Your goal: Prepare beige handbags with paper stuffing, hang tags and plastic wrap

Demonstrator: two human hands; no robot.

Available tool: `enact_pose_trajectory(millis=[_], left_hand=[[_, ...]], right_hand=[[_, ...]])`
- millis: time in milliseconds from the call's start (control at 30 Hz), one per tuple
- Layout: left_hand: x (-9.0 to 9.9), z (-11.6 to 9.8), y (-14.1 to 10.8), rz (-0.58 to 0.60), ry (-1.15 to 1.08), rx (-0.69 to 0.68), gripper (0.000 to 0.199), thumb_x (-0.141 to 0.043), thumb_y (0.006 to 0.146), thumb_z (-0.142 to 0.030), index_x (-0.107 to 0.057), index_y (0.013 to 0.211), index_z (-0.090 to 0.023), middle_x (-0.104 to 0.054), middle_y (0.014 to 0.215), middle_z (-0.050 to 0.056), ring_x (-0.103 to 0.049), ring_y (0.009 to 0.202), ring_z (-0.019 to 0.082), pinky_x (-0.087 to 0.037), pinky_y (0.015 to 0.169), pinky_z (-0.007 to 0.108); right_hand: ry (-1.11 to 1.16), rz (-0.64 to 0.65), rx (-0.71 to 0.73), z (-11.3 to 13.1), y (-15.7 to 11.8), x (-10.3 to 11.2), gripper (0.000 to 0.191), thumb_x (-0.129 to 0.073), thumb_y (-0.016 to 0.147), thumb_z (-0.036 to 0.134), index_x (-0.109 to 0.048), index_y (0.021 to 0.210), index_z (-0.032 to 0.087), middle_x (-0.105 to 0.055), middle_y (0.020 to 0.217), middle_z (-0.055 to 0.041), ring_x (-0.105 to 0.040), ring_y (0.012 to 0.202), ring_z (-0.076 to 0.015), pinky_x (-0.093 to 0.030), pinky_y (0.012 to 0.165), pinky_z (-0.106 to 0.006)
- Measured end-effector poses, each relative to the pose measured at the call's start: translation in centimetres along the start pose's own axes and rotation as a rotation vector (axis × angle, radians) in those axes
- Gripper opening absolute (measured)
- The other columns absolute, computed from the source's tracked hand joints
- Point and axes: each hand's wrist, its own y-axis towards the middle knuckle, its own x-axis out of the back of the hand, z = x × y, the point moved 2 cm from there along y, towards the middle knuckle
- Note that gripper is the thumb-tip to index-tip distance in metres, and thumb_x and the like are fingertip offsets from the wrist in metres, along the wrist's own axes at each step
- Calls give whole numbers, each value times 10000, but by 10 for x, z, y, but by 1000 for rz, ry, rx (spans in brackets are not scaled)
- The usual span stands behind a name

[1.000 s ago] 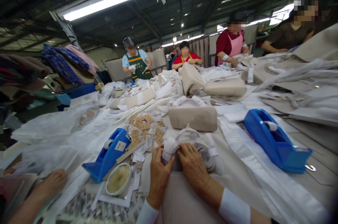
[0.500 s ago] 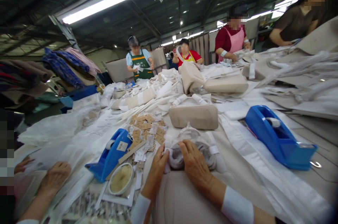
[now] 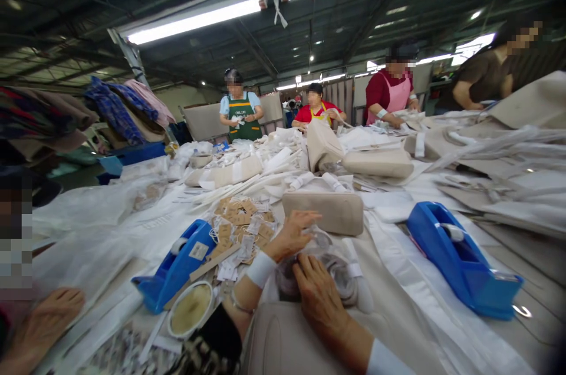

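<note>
A beige bag point(image 3: 274, 342) lies in front of me, its top end bearing a coiled grey strap point(image 3: 347, 280) wrapped in clear plastic. Bent fingers of my right hand point(image 3: 321, 298) grip the near left side of this coil. Above the coil, my left hand point(image 3: 295, 234) is raised with its fingers stretched to the right and nothing visible in them. Behind that hand stands another beige bag point(image 3: 342, 213) with white-wrapped handles. A white-wrapped strap end point(image 3: 354, 269) lies at the coil's right.
Blue tape dispensers stand left point(image 3: 177, 266) and right point(image 3: 462, 263). Brown tags point(image 3: 239, 210) and a round tub point(image 3: 191, 309) lie left. A co-worker's hand point(image 3: 55, 310) rests at lower left. Beige bags point(image 3: 375, 161) and wrapping pile up behind; several people work beyond.
My left hand has left the coil's left side and moved up and right over it. My right hand stays on the coil. The view has tilted slightly upward.
</note>
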Motion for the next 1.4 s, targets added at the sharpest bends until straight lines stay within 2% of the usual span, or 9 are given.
enact_pose_trajectory(millis=[133, 333, 433, 633, 800, 1000, 1200, 1300, 1400], left_hand=[[-15, 12, 23, 256, 10, 47, 438, -555, 809, -161, -619, 1237, -226, -645, 1267, 30, -552, 1135, 231, -392, 1047, 397], [-6, 20, 12, 153, 14, 27, 234, -502, 861, -264, -677, 954, -140, -680, 976, 79, -613, 899, 204, -467, 839, 296], [-8, 19, 12, 113, 40, 50, 218, -457, 888, -283, -632, 837, -164, -649, 910, 59, -602, 845, 178, -456, 784, 260], [-29, 20, 20, 96, 191, 364, 166, -423, 890, -192, -587, 907, -173, -644, 1038, 90, -610, 977, 211, -434, 872, 305], [-36, 23, 18, 17, 85, 395, 158, -426, 829, -133, -574, 867, -176, -642, 1020, 90, -598, 994, 211, -430, 896, 316], [-38, 28, 6, -130, -96, 235, 166, -417, 805, -185, -582, 786, -200, -634, 903, 56, -589, 902, 208, -459, 876, 335], [-34, 18, 2, -136, -99, 159, 188, -444, 815, -195, -631, 795, -195, -656, 904, 85, -594, 881, 219, -466, 869, 338], [-30, 12, 0, -155, -72, 198, 263, -393, 825, -150, -654, 857, -160, -652, 948, 100, -613, 900, 200, -466, 872, 307], [-24, 4, -6, -179, 61, 307, 287, -409, 785, -109, -673, 878, -170, -669, 993, 78, -628, 947, 194, -457, 880, 295]], right_hand=[[-14, -33, -16, -3, -2, -6, 315, -461, 783, 3, -636, 991, 161, -627, 1084, -115, -545, 921, -261, -502, 816, -401], [-89, -217, -101, -9, -6, -15, 482, -454, 725, 22, -578, 1183, 111, -568, 1272, -185, -492, 1200, -318, -468, 959, -433], [-99, -259, -121, -12, -8, -36, 493, -503, 719, 77, -560, 1205, 130, -568, 1296, -184, -507, 1212, -317, -467, 969, -439], [-132, -332, -270, -24, -10, -82, 422, -513, 755, 89, -544, 1175, 104, -628, 1166, -223, -573, 1116, -344, -509, 884, -480], [56, -248, -261, -19, -1, -51, 461, -504, 730, 48, -537, 1179, 144, -613, 1161, -177, -550, 1131, -308, -498, 933, -468], [350, -360, -245, -9, 13, 7, 301, -452, 721, 36, -513, 967, 199, -580, 1012, -111, -573, 1028, -221, -508, 920, -367], [-41, -171, -305, -26, 49, 19, 583, -410, 732, -42, -485, 1288, 115, -536, 1294, -183, -512, 1212, -254, -478, 964, -393], [-288, 82, -391, -47, 65, 12, 366, -435, 820, -10, -635, 1108, 97, -655, 1098, -182, -559, 1110, -302, -465, 925, -456], [-350, 141, -424, -57, 67, 13, 267, -445, 873, 35, -684, 920, 143, -681, 925, -135, -577, 970, -285, -452, 838, -423]])
